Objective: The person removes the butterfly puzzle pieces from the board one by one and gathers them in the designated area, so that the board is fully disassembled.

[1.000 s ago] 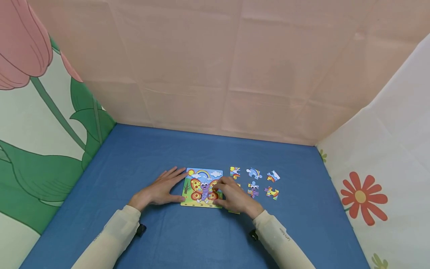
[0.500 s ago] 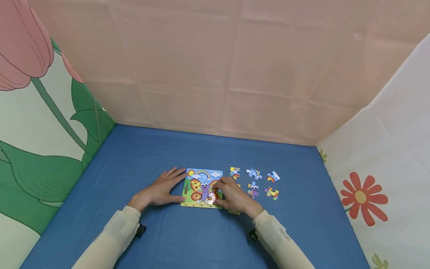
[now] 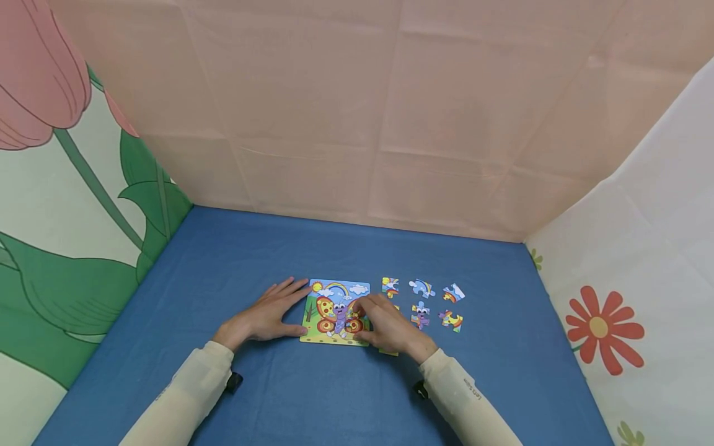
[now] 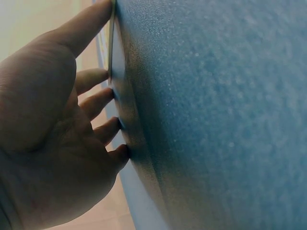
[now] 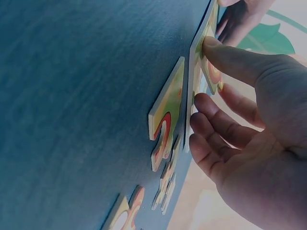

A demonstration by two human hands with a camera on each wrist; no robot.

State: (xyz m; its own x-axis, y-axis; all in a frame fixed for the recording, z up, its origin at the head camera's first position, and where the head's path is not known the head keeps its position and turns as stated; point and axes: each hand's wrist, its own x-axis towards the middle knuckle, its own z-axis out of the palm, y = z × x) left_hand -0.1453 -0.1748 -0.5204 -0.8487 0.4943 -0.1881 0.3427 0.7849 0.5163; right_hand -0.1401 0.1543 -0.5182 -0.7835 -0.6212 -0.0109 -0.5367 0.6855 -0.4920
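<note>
A butterfly jigsaw board (image 3: 334, 294) lies on the blue table between the hands. My left hand (image 3: 273, 314), fingers spread, rests with its thumb and a fingertip at the board's left edge; in the left wrist view that hand (image 4: 62, 115) shows straight fingers. Over the board's lower right part is my right hand (image 3: 388, 325). In the right wrist view, this hand (image 5: 259, 105) pinches a puzzle piece (image 5: 211, 74) between thumb and index finger, tilted against the board. The other fingers are bent near the board's edge.
To the right of the board lie several loose puzzle pieces, among them a blue cloud piece (image 3: 422, 287), a purple piece (image 3: 421, 314) and a yellow one (image 3: 451, 320). A yellow piece (image 3: 388, 352) is partly hidden under the right hand. Printed cloth walls surround the table.
Half a second ago a pale patch showed on the board beside the right fingertips; now the orange wing picture shows there. The hands have hardly moved.
</note>
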